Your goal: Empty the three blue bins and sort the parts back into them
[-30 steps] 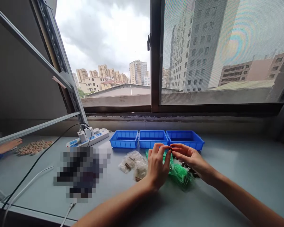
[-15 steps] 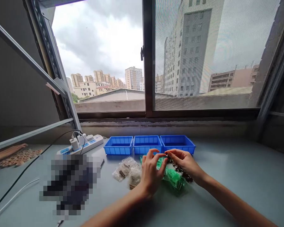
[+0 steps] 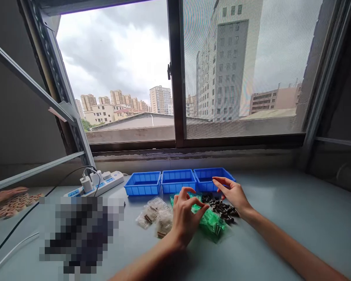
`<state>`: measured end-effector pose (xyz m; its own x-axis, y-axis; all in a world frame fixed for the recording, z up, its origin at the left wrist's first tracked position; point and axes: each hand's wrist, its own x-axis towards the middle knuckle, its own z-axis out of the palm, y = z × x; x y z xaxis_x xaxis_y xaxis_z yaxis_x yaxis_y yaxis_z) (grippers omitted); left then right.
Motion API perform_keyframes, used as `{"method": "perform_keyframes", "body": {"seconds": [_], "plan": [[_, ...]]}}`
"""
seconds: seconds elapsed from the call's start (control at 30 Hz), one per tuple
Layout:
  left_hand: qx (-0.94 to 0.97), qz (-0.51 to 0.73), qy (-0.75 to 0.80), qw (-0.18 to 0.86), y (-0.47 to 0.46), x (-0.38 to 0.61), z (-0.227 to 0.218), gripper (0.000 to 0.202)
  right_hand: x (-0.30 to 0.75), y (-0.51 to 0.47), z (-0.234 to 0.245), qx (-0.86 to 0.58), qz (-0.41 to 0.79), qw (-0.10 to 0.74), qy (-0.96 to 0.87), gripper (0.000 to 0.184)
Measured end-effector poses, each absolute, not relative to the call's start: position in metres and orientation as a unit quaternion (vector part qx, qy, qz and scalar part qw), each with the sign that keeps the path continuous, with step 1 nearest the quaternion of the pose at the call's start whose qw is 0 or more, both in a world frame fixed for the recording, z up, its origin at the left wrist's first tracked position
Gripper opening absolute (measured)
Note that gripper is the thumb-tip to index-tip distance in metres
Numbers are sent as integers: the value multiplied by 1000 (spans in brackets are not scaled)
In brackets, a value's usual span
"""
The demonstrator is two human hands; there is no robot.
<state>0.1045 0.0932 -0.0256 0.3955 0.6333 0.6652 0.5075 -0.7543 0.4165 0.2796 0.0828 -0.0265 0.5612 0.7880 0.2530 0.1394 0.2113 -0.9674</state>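
My left hand [image 3: 187, 216] is over the green plastic bags [image 3: 213, 224], its thumb and forefinger tips pressed together. Anything between them is too small to make out. My right hand [image 3: 234, 195] hovers at the front of the right blue bin [image 3: 213, 175], fingers stretched and apart, with nothing visible in them. Below it lies a loose heap of small dark metal parts [image 3: 225, 208] that look like bolts. Just left of my left hand, clear plastic bags [image 3: 153, 210] with small metal pieces rest on the table.
Two more blue bins, one in the middle [image 3: 179, 182] and one at the left [image 3: 142, 184], complete the row. A power strip [image 3: 111, 179] with plugs and cables stands farther left. At the far left, another person's hand [image 3: 7, 195] is over many small tan pieces [image 3: 14, 207].
My hands have drawn apart. The right moved up toward the right bin and its fingers spread; the left fingertips closed together. The view has shifted slightly.
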Motion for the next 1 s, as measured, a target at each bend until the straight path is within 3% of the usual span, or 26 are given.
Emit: {"method": "perform_keyframes", "body": {"seconds": [0.33, 0.57, 0.73, 0.87, 1.0], "plan": [[830, 456, 314, 64, 99, 105, -30, 8, 286, 82, -27, -614, 173, 631, -442, 34], [829, 459, 308, 77, 102, 106, -31, 6, 289, 82, -27, -625, 134, 585, -499, 35], [824, 458, 319, 93, 99, 106, -30, 20, 292, 83, -31, -627, -32, 546, -554, 22], [819, 457, 330, 107, 98, 105, -28, 22, 302, 88, -37, -664, -135, 489, -550, 26], [819, 452, 332, 119, 98, 105, -27, 23, 312, 89, -39, -729, -143, 429, -514, 36]]}}
